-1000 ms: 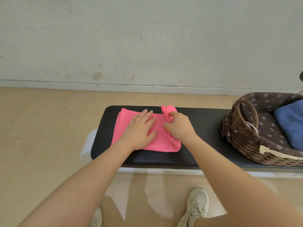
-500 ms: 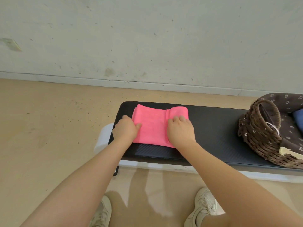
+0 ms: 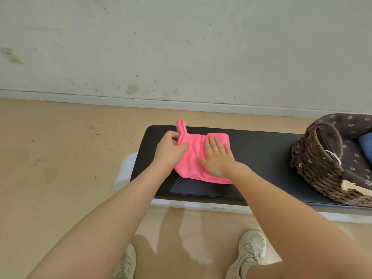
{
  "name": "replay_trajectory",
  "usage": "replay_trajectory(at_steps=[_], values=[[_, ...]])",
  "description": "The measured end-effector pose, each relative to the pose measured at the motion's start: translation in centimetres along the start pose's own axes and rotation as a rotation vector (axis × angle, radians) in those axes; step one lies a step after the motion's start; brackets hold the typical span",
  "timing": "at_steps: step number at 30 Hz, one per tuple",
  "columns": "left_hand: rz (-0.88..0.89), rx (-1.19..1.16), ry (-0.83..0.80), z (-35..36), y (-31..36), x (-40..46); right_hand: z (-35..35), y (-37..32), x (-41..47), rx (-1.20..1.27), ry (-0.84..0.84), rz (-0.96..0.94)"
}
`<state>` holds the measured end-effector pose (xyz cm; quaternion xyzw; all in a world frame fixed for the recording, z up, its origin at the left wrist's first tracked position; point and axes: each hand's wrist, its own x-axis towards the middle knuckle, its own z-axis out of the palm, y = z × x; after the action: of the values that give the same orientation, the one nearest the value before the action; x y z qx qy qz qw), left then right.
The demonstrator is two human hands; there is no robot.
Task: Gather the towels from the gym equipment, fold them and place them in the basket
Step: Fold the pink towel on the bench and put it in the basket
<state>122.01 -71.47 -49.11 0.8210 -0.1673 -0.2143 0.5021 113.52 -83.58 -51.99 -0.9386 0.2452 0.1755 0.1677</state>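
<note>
A pink towel (image 3: 193,158) lies partly folded on the left end of a black padded bench (image 3: 261,150). My left hand (image 3: 169,150) grips the towel's left edge and lifts it, so a corner sticks up. My right hand (image 3: 216,156) lies flat with spread fingers on the towel's folded right part, pressing it down. A brown wicker basket (image 3: 316,164) with a dark flowered lining stands on the bench's right end. Inside it a blue towel (image 3: 365,142) shows at the frame's edge.
The bench stands on a beige floor (image 3: 60,158) close to a grey wall (image 3: 181,47). A white base (image 3: 124,170) shows under the bench's left end. My two shoes (image 3: 251,248) are on the floor in front of the bench.
My left hand has taken hold of the towel's left edge and raised it rightward. My right hand has opened flat on the folded part. The view shifted left.
</note>
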Motion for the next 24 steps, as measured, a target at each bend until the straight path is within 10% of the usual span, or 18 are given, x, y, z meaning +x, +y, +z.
replay_trajectory(at_steps=[6,12,18,24], values=[[0.073,-0.023,-0.098,3.6,2.9,-1.4,-2.2,2.5,-1.0,1.360,0.037,-0.005],[0.116,0.127,-0.206,6.7,3.6,-2.2,-2.0,3.1,-1.3,1.728,0.052,0.028],[0.160,0.271,-0.317,8.0,2.4,-2.5,-2.6,3.5,-0.9,0.988,0.432,0.241],[0.125,-0.011,-0.230,7.5,1.7,-2.6,-2.1,4.3,-1.9,0.843,0.211,0.322]])
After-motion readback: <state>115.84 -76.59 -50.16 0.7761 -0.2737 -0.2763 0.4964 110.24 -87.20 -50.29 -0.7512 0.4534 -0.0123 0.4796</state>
